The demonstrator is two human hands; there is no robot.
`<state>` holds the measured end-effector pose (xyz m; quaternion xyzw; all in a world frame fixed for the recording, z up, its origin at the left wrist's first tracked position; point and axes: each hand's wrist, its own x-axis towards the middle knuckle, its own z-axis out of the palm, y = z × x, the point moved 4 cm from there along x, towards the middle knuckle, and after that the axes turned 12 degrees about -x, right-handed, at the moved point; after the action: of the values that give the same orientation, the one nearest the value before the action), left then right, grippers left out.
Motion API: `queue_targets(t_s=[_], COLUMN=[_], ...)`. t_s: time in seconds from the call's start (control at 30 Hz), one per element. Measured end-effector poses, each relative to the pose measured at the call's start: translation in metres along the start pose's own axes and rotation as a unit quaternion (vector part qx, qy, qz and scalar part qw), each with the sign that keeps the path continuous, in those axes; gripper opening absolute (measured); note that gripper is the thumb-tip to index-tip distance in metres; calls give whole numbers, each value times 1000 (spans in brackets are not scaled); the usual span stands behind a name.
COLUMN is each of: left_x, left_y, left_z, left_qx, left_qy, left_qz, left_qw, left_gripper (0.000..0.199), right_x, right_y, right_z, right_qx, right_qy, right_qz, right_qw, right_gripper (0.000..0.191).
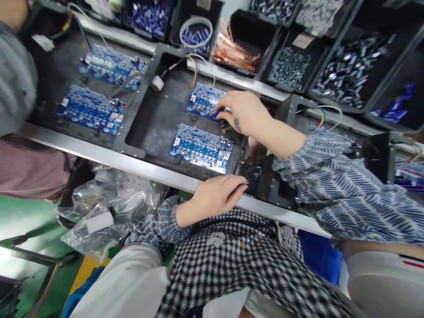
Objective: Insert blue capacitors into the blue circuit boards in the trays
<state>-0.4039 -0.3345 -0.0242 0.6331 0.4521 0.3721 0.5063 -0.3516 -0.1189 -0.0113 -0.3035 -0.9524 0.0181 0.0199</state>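
My right hand (247, 114) reaches over the upper blue circuit board (203, 99) in the middle black tray (155, 117). Its thumb and index finger pinch a small blue part (217, 114) at the board's right end. Below lies a second blue circuit board (202, 148), untouched. My left hand (215, 196) rests at the tray's metal front edge, fingers together and curled; whatever they may hold is hidden. Coloured wires (196, 73) run from the upper board toward a white connector (157, 83).
Bins along the back hold copper strips (233, 51), small screws (289, 66), metal parts (353, 70) and blue parts (150, 17). Another tray with two boards (91, 110) is at left, beside a person's grey sleeve (16, 79). Plastic bags (112, 198) lie below the edge.
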Motion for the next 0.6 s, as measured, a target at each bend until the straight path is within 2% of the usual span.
queue_targets(t_s=[0.1,0.17,0.27,0.33,0.4,0.5,0.6], left_x=[1,1,-1,1,10,51,118], left_y=[-2,-3,-3,4,18,42,53], left_z=[-1,-2,-8,-14,-19,-19,-7], left_qx=[11,19,7,-6,8,70,130], left_qy=[13,29,68,86,77,33,15], left_qz=[-1,2,-3,4,21,29,-30], left_qw=[1000,999,998,996,997,997,991], left_gripper=[26,22,16,17,21,33,49], right_x=[3,-3,-44,-95,-161,-262,-348], right_y=[-13,-21,-31,-32,-27,-12,-4], right_z=[-1,-10,-40,-61,-72,-70,-58], right_qx=[-24,-37,-27,-10,2,-28,-65], right_qy=[-23,-25,33,68,84,95,110], right_qz=[14,36,39,17,19,117,268], right_qw=[999,998,998,998,996,988,955], right_gripper=[17,28,58,56,49,46,43])
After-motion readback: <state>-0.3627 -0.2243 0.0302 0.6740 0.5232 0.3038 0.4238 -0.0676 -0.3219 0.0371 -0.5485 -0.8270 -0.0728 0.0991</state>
